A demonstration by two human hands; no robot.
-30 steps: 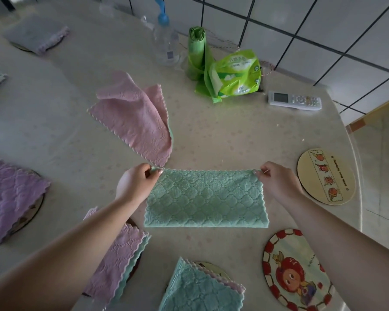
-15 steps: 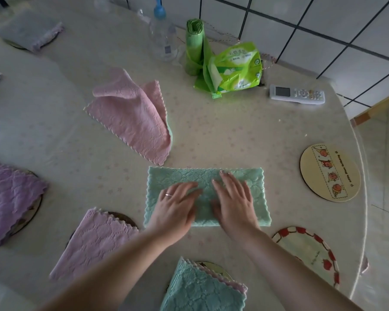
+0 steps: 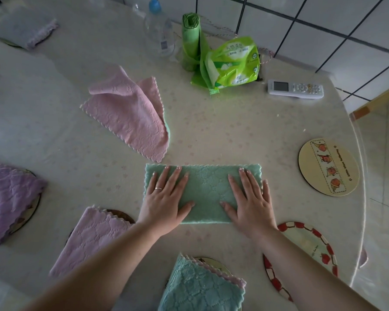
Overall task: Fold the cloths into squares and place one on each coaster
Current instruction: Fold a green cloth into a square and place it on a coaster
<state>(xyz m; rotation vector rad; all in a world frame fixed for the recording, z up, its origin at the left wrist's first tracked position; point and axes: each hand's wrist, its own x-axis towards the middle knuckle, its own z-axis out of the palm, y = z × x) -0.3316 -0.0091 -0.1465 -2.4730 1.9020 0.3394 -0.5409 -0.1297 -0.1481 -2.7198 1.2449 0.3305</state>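
1. While both forearms reach in from the bottom edge, I see my left hand (image 3: 164, 198) and right hand (image 3: 248, 198) lying palm-down on the green cloth (image 3: 206, 191), fingers straight and slightly spread, gripping nothing.
2. The green cloth is folded into a long rectangle and lies flat on the table (image 3: 222, 131), in the middle of the near side.
3. My left hand covers the cloth's left end, thumb angled inward toward the centre; a ring (image 3: 158, 188) sits on one finger.
4. My right hand covers the right end, its outer finger lying right along the cloth's right edge, thumb pointing inward.
5. A strip of bare cloth shows between the two hands.
6. To the right, a cream coaster (image 3: 328, 167) printed with a strip of small figures lies uncovered; nearer me, a red-rimmed coaster (image 3: 312, 245) is partly hidden by my right forearm.
7. A loose pink cloth (image 3: 126, 113) lies crumpled just beyond the green one.
8. On the left, a purple folded cloth (image 3: 9, 198) and a pink folded cloth (image 3: 92, 239) each sit on a coaster; a teal folded cloth (image 3: 200, 290) lies on another at the bottom edge.
9. At the far side stand a clear bottle (image 3: 158, 34), a green bag roll (image 3: 190, 41), a green tissue pack (image 3: 231, 63) and a white remote control (image 3: 295, 89).
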